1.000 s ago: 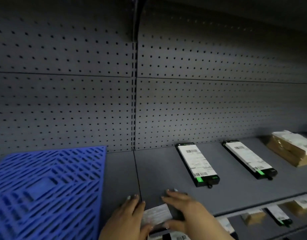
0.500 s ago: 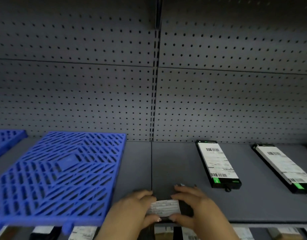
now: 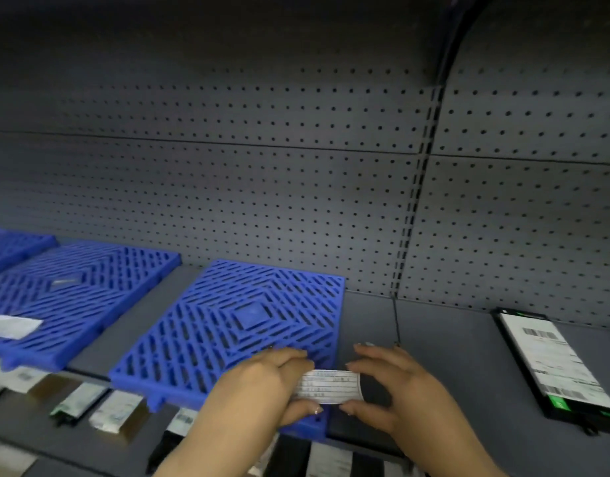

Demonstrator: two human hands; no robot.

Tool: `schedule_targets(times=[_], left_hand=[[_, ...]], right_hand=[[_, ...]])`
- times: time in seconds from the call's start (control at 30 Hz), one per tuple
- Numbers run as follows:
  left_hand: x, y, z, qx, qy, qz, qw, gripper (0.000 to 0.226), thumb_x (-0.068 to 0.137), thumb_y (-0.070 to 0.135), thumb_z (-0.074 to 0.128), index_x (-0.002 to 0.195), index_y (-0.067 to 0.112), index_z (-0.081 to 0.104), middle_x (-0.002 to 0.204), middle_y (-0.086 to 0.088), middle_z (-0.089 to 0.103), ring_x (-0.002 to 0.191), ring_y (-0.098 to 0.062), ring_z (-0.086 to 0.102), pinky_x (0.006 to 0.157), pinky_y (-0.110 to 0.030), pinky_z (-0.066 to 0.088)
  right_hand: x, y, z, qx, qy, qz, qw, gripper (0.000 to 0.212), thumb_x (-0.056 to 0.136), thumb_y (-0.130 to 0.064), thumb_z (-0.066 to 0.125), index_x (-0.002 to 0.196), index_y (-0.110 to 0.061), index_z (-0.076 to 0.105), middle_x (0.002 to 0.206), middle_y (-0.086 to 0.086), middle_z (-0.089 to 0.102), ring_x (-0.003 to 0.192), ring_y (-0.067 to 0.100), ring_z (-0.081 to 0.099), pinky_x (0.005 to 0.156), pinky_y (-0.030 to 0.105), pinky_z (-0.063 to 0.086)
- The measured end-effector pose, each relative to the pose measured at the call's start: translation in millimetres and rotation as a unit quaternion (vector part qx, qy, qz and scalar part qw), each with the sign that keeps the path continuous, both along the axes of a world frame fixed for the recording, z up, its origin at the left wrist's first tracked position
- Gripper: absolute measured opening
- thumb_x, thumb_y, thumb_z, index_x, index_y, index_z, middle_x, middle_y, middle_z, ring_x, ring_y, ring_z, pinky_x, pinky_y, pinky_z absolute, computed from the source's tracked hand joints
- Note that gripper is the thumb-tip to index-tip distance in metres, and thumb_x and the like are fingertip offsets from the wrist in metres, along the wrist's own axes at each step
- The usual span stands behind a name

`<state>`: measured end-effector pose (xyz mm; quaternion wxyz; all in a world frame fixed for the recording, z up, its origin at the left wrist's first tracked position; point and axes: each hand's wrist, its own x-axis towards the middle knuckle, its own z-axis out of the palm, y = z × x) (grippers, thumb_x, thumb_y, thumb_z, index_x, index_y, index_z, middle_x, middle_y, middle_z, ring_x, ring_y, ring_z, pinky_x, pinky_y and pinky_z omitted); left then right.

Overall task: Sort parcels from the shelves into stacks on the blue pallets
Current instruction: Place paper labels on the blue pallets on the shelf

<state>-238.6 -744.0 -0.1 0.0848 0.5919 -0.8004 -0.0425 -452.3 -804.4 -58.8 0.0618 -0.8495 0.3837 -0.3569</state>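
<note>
Holding a parcel (image 3: 327,387) at the pallet (image 3: 227,321) corner.
Left hand (image 3: 262,380) and right hand (image 3: 400,390) pinch its ends, label up, probably to read it and lay it flat.

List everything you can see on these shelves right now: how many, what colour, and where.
upper shelf: one, grey, across the middle of the view
pegboard: grey back panels, behind the shelf
blue pallets: three, blue, side by side on the upper shelf, the leftmost cut off by the frame
white packet: one, white, lying on the middle pallet
flat parcel: one, black with white label and green tab, on the upper shelf at right
small parcel: one, dark with white label, held over the nearest pallet's front right corner
lower-shelf parcels: several, brown, black and white, on the shelf below; count unclear
left hand: grips the small parcel's left end
right hand: pinches its right end
</note>
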Motion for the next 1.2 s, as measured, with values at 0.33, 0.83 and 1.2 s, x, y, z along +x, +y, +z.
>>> schedule_targets(times=[0.33,0.83,1.2], left_hand=[[133.4,-18.0,-10.0,0.06,-0.027,-0.03,0.997,0.057,0.093,0.051,0.046,0.145,0.036,0.03,0.154,0.02,0.02,0.137,-0.003,0.027,0.109,-0.02,0.023],[164.2,-23.6,-42.7,0.102,0.066,-0.105,0.987,0.061,0.093,0.059,0.036,0.147,0.038,0.02,0.154,0.026,0.004,0.141,0.002,0.007,0.112,-0.016,0.008],[169.5,-12.5,-33.7,0.053,0.082,-0.069,0.993,0.051,0.098,0.052,0.028,0.147,0.042,0.017,0.153,0.026,0.013,0.14,0.002,0.014,0.112,-0.019,0.019]], right_hand=[[133.8,6.3,16.6,0.219,0.15,-0.014,0.964,0.102,0.042,-0.088,0.012,0.132,-0.048,0.04,0.138,-0.041,0.012,0.138,-0.001,0.013,0.116,0.023,0.011],[159.0,42.6,7.9,0.289,0.086,-0.13,0.945,0.06,0.044,-0.098,0.031,0.096,-0.07,0.04,0.117,-0.062,0.019,0.115,-0.033,0.016,0.096,-0.003,0.014],[160.9,74.9,18.0,0.246,0.047,-0.2,0.947,0.091,0.051,-0.098,0.023,0.127,-0.053,0.044,0.13,-0.044,0.028,0.125,-0.018,0.024,0.104,0.005,0.018]])
